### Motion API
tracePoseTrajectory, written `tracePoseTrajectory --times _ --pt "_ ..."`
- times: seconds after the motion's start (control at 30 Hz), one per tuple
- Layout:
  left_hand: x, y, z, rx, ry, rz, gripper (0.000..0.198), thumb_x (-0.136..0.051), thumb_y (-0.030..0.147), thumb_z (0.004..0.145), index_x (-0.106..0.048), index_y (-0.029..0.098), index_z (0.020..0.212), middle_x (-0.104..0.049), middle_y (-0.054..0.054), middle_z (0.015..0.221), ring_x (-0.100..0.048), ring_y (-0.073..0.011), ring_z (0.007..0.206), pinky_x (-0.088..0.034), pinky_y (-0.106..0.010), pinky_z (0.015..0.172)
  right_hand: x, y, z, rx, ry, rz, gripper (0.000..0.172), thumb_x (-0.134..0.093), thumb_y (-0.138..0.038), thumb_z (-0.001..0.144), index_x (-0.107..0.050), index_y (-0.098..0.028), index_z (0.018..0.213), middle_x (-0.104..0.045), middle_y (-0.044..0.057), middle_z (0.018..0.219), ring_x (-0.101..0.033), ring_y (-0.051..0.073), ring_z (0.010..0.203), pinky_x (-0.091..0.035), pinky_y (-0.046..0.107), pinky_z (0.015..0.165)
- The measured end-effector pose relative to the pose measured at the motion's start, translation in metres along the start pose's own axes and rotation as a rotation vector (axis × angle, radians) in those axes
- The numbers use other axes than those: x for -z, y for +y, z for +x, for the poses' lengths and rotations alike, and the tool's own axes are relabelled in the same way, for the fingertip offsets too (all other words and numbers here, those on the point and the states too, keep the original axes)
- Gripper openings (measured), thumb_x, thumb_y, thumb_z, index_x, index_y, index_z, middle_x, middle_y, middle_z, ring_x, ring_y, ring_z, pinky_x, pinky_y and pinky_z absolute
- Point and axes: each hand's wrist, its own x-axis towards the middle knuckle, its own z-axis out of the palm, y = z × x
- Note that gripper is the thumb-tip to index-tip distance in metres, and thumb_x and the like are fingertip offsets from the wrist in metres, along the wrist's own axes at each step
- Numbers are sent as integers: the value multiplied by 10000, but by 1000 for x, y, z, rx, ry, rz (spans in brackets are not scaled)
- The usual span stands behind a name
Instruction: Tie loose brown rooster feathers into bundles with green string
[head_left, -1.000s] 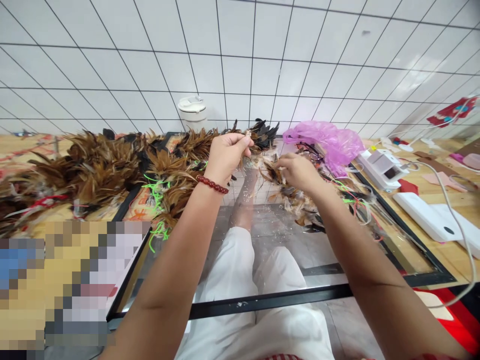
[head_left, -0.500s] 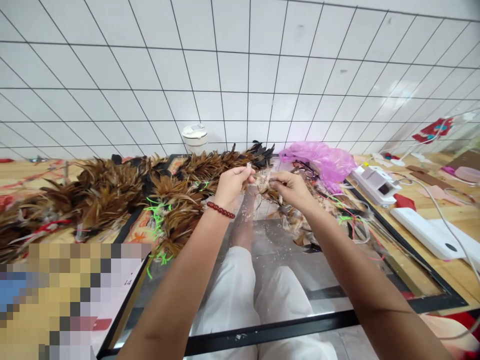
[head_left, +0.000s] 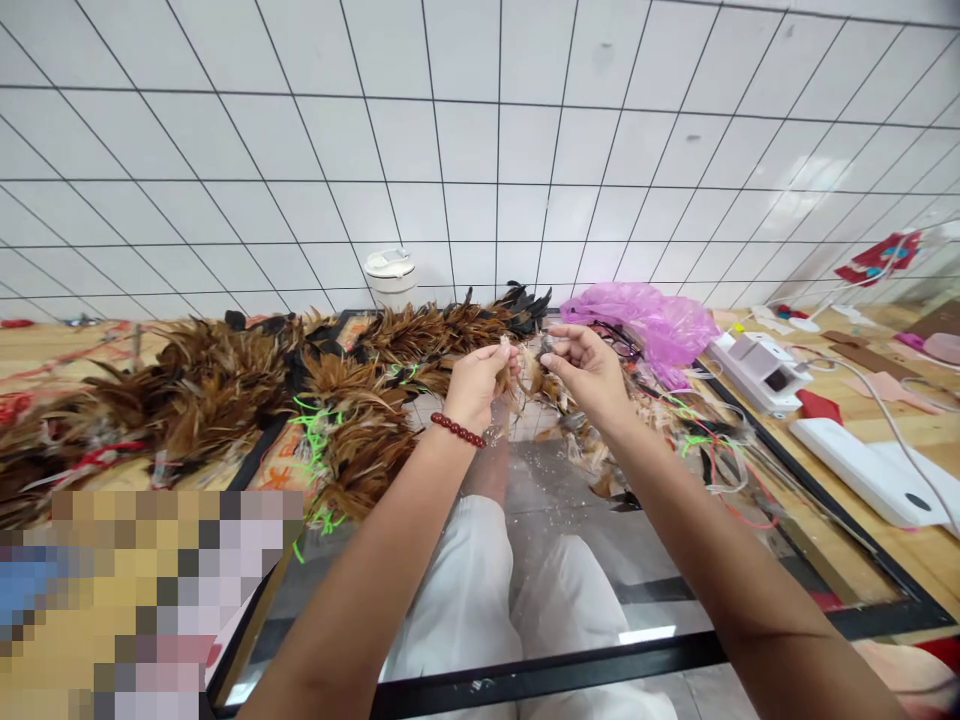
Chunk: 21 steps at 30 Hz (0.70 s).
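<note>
Above the glass panel point(head_left: 525, 520), my left hand point(head_left: 481, 385) is closed, pinching a light tan feather point(head_left: 512, 390). A red bead bracelet point(head_left: 458, 430) circles that wrist. My right hand point(head_left: 589, 375) faces it, thumb and fingers pinched around a small greyish feather piece near the left fingertips; its exact shape is too small to tell. Brown feather bunches point(head_left: 367, 450) tied with green strings point(head_left: 319, 430) lie left of my hands. Loose pale feathers point(head_left: 592, 445) lie under and beside my right hand.
A white lidded cup point(head_left: 391, 278) stands by the tiled wall. Pink plastic point(head_left: 652, 320) lies behind my right hand. At right are a white device point(head_left: 761, 370), a white flat box point(head_left: 862, 470) and cables. More brown feathers point(head_left: 187, 380) cover the left side.
My left hand has moved slightly right, and my right hand has turned with its fingers raised. A tan feather now shows more clearly between the hands. The view has shifted slightly.
</note>
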Motion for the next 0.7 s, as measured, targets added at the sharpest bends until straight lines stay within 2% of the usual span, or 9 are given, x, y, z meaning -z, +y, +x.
tracePoseTrajectory --times 0.17,0.37,0.53,0.7 --pt "-6 -9 -1 -83 26 43 129 -768 246 675 -702 136 677 -661 -32 655 -577 -102 617 -480 -243 663 -3 4 -1 26 93 45 328 -708 -281 698 -515 -214 955 -543 -41 710 -507 101 617 -411 247 574" --pt "-14 -20 -2 -164 19 27 182 -801 290 623 -716 141 684 -669 -20 667 -564 -99 628 -468 -239 677 -13 3 -6 -8 144 124 304 -690 -252 692 -501 -212 927 -532 -50 685 -504 98 596 -418 245 575" --pt "-17 -27 -2 -234 53 50 149 -767 285 657 -723 151 705 -659 1 648 -555 -94 618 -455 -220 645 -15 2 -7 24 169 11 273 -667 -235 704 -508 -213 924 -526 -39 712 -504 103 616 -435 253 598" --pt "-20 -34 -2 -246 91 32 94 -726 248 701 -721 157 719 -663 9 668 -568 -92 622 -461 -218 647 -19 1 -10 36 169 -82 257 -643 -236 722 -511 -219 942 -529 -20 746 -510 111 632 -452 254 600"
